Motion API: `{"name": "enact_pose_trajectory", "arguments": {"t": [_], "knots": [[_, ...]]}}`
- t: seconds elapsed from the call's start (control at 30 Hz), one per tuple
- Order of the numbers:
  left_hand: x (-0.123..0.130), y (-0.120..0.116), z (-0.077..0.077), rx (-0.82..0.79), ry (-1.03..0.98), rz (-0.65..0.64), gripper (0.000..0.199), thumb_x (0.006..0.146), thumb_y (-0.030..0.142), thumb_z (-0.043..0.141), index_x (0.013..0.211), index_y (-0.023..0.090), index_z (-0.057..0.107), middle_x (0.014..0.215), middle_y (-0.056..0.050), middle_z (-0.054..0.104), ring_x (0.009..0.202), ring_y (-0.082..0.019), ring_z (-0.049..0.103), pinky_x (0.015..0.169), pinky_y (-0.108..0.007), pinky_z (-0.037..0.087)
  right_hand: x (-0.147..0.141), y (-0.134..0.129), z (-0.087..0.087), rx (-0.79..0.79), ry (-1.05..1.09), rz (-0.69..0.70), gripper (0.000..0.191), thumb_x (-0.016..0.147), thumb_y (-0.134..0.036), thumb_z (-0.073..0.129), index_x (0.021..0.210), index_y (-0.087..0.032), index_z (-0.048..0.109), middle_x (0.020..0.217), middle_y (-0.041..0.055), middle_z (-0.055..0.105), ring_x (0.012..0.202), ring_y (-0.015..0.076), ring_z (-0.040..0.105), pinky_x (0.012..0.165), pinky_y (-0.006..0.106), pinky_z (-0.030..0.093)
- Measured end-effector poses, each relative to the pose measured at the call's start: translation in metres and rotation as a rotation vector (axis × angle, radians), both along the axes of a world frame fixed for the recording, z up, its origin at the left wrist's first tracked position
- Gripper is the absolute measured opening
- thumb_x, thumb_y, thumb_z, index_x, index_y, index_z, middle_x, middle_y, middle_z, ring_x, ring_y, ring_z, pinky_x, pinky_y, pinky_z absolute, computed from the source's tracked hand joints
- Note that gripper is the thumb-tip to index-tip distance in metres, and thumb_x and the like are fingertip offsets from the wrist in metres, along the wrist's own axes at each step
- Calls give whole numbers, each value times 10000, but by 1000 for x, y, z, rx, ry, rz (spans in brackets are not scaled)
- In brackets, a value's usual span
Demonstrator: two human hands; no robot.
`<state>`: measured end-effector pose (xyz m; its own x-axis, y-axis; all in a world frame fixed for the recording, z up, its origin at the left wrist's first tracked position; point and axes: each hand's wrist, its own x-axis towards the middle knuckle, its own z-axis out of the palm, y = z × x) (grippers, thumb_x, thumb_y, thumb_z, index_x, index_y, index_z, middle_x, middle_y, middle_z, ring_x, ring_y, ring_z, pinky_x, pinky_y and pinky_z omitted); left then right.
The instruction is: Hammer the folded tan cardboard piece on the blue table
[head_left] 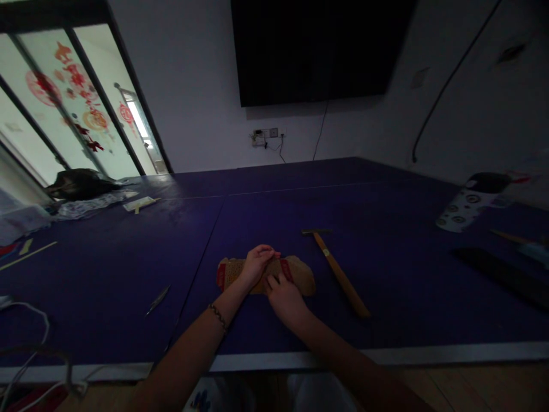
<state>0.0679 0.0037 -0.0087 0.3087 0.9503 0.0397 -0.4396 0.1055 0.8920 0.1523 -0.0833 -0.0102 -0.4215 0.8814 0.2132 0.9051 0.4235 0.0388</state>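
A tan piece with red bands (302, 276), its material hard to name, lies flat on the dark blue table (266, 212) in front of me. My left hand (257, 264), with a beaded bracelet on the wrist, rests on its middle, fingers bent together near the upper edge. Just to the right and lower, my right hand (283, 293) presses on the same piece with curled fingers. Whatever is between the fingertips is too small to make out. A hammer with a wooden handle (341, 274) lies to the right of both hands.
Small pointed tool (158, 300) to the left; white cables (36, 312) at the lower left. A patterned bottle (465, 206) lies at the right, near a long black object (500, 273). Black bag (81, 183) and plastic packaging (92, 206) sit at the far left.
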Motion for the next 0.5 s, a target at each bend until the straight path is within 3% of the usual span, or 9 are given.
{"name": "enact_pose_trajectory", "arguments": {"t": [0.2, 0.5], "knots": [[2, 6, -2, 19, 61, 40, 253, 540, 258, 709, 709, 130, 571, 692, -30, 667, 684, -123, 611, 760, -271, 434, 4, 5, -1, 6, 25, 19, 228, 813, -140, 457, 1012, -127, 568, 949, 114, 567, 856, 249, 492, 653, 350, 464], [14, 3, -8, 176, 481, 17, 188, 498, 261, 719, 610, 135, 637, 639, -33, 665, 614, -148, 590, 603, -257, 460, 5, -1, -2, 11, 146, -18, 247, 836, -194, 434, 1038, -162, 573, 1048, 89, 572, 973, 239, 465, 803, 347, 418]]}}
